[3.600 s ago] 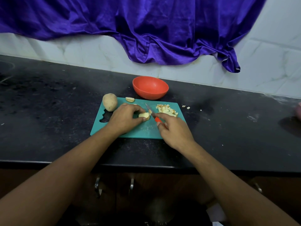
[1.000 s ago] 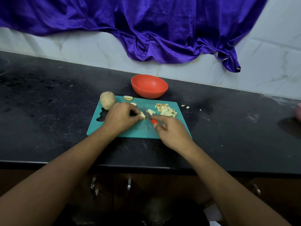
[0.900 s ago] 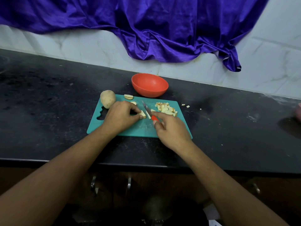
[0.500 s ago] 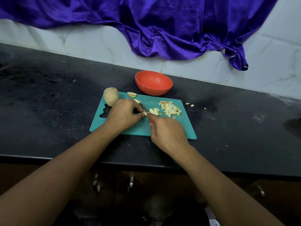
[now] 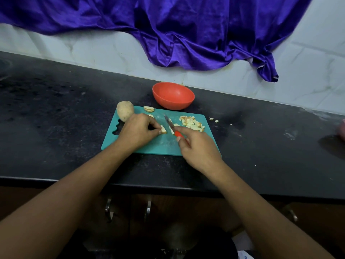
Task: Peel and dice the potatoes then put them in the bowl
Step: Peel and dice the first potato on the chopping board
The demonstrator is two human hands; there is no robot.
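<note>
The left hand point(image 5: 137, 130) pinches a potato strip point(image 5: 163, 129) flat on the teal cutting board point(image 5: 162, 146) to steady it, while the right hand point(image 5: 197, 146) grips the red-handled knife point(image 5: 170, 124) just beside it, apparently for the next cut.

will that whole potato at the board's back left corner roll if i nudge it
The whole potato is a rounded oval, so it would probably wobble or roll a little. Its skin looks unpeeled and dull, so likely grippy, not slippery. It sits at the corner of the cutting board, so a nudge may tip it onto the counter.
</note>
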